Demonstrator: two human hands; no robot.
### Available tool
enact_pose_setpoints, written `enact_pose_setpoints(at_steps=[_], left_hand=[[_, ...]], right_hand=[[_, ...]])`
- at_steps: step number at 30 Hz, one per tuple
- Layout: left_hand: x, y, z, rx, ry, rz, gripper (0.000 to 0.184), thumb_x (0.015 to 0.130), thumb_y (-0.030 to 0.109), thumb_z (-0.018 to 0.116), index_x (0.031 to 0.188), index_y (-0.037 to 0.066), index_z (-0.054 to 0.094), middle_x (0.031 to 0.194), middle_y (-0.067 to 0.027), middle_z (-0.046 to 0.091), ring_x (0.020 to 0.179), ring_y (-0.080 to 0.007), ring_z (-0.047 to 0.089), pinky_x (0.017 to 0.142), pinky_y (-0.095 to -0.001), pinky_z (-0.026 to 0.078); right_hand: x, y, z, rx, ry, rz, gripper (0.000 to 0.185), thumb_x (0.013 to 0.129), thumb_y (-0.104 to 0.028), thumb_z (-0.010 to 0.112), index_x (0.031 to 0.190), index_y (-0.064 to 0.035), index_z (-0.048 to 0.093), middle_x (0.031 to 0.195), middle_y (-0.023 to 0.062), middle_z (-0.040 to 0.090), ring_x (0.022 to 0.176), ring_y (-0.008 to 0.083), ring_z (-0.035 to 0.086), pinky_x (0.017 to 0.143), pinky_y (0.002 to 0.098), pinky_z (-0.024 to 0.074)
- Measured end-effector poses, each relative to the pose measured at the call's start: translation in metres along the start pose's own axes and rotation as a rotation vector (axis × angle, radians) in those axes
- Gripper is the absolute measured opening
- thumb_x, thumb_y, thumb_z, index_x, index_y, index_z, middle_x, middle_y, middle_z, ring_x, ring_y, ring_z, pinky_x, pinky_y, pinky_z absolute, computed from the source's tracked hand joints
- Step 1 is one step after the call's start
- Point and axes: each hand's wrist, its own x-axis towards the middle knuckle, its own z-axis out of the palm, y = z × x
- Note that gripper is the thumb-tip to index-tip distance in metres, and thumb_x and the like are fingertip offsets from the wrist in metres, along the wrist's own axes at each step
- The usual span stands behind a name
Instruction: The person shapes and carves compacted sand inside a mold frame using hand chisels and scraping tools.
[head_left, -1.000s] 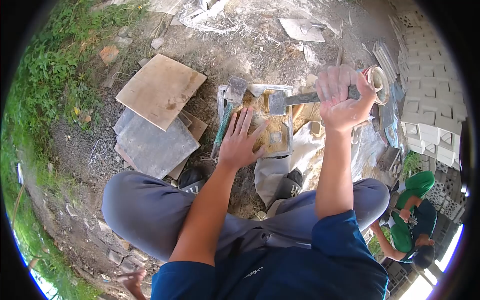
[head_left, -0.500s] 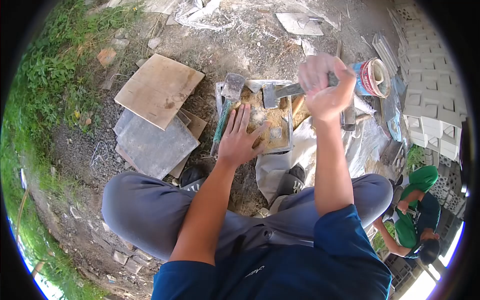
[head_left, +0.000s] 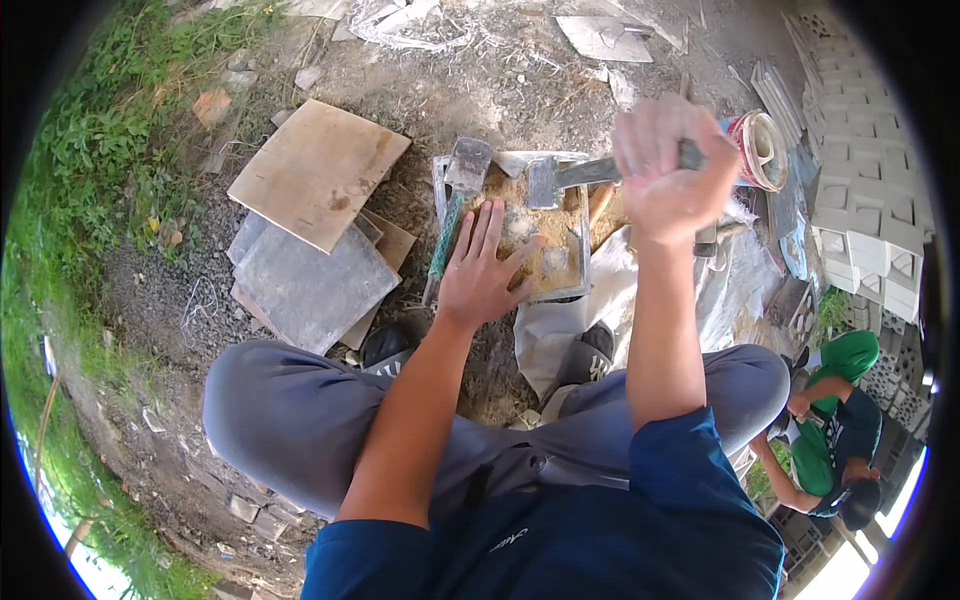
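My right hand point(head_left: 672, 170) is closed around the handle of a hammer point(head_left: 590, 173), whose square metal head hangs over the far part of a shallow frame point(head_left: 584, 245) with sandy material in it. My left hand point(head_left: 478, 280) lies flat with its fingers spread on the frame's near left part. A second hammer point(head_left: 467, 166), its handle wrapped in green, rests along the frame's left side, just left of my fingers. Whether the held hammer's head touches the sandy surface, I cannot tell.
Left of the frame lie a tan square board point(head_left: 320, 175) and grey slabs point(head_left: 315, 285). A paint bucket point(head_left: 757, 150) stands beyond my right hand. White sacking point(head_left: 615, 300) lies at right. Stacked blocks point(head_left: 855, 200) line the right edge; another person point(head_left: 840, 430) crouches there.
My right hand has shifted right with the hammer, and its head has risen slightly in view. My left hand stays nearly in place.
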Motion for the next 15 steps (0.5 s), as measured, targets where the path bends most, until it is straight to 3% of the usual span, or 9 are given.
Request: enact_pose_setpoints(at_steps=[1, 4, 6, 8, 11, 14, 15], left_hand=[[0.003, -0.001, -0.001, 0.005, -0.007, -0.001, 0.064, 0.084, 0.047, 0.07, 0.145, 0.041, 0.05, 0.159, -0.0297, 0.024, 0.15, -0.0428, 0.023, 0.123, -0.0535, 0.018], [0.005, 0.002, -0.001, 0.002, -0.012, 0.021, 0.065, 0.084, 0.047, 0.071, 0.145, 0.041, 0.051, 0.159, -0.03, 0.025, 0.149, -0.0433, 0.025, 0.123, -0.0537, 0.019], [0.006, -0.001, 0.001, 0.012, -0.001, 0.009, 0.064, 0.084, 0.046, 0.071, 0.144, 0.041, 0.051, 0.158, -0.0301, 0.025, 0.148, -0.0435, 0.026, 0.123, -0.0539, 0.02], [0.007, -0.002, 0.003, 0.015, 0.044, 0.023, 0.064, 0.083, 0.045, 0.071, 0.144, 0.041, 0.052, 0.158, -0.0301, 0.026, 0.148, -0.0435, 0.027, 0.122, -0.0544, 0.021], [0.008, 0.001, -0.003, 0.013, 0.008, 0.025, 0.064, 0.083, 0.045, 0.071, 0.144, 0.041, 0.051, 0.158, -0.0299, 0.027, 0.148, -0.0433, 0.027, 0.122, -0.0544, 0.021], [0.007, -0.001, -0.001, 0.009, 0.028, 0.025, 0.065, 0.083, 0.045, 0.072, 0.144, 0.041, 0.051, 0.157, -0.0299, 0.027, 0.148, -0.0432, 0.027, 0.123, -0.0543, 0.02], [0.003, -0.001, -0.003, 0.009, 0.02, 0.023, 0.065, 0.083, 0.045, 0.072, 0.144, 0.041, 0.051, 0.157, -0.0299, 0.027, 0.148, -0.0432, 0.027, 0.123, -0.0543, 0.02]], right_hand=[[0.002, 0.011, 0.005, -0.245, 0.105, -0.042, 0.035, 0.099, -0.015, 0.036, 0.065, -0.0067, 0.034, 0.055, -0.0004, 0.028, 0.048, 0.0081, 0.024, 0.041, 0.0247, 0.0194], [0.008, 0.005, 0.007, -0.56, 0.342, -0.034, 0.04, 0.097, -0.023, 0.034, 0.059, -0.0097, 0.032, 0.053, -0.0021, 0.027, 0.047, 0.0079, 0.023, 0.042, 0.0245, 0.0177], [0.005, -0.009, -0.002, -0.179, 0.006, 0.008, 0.036, 0.101, -0.013, 0.032, 0.066, -0.0059, 0.035, 0.058, -0.0003, 0.029, 0.049, 0.0088, 0.025, 0.041, 0.0247, 0.0207], [0.001, 0.004, 0.001, -0.28, -0.011, -0.033, 0.038, 0.101, -0.014, 0.032, 0.064, -0.0064, 0.033, 0.058, -0.0001, 0.029, 0.049, 0.0091, 0.026, 0.042, 0.0251, 0.0211], [0.014, 0.004, 0.016, -0.427, 0.281, 0.039, 0.041, 0.096, -0.021, 0.035, 0.057, -0.0101, 0.028, 0.053, -0.002, 0.026, 0.047, 0.0084, 0.024, 0.043, 0.0251, 0.0222], [0.004, -0.01, 0.009, -0.196, 0.108, 0.009, 0.039, 0.099, -0.013, 0.034, 0.06, -0.0066, 0.032, 0.056, -0.0011, 0.029, 0.047, 0.0095, 0.026, 0.042, 0.0254, 0.0243], [-0.002, 0.007, -0.005, -0.355, 0.039, -0.04, 0.039, 0.099, -0.013, 0.033, 0.061, -0.0067, 0.034, 0.055, -0.0004, 0.03, 0.046, 0.0093, 0.027, 0.041, 0.0252, 0.0229]])
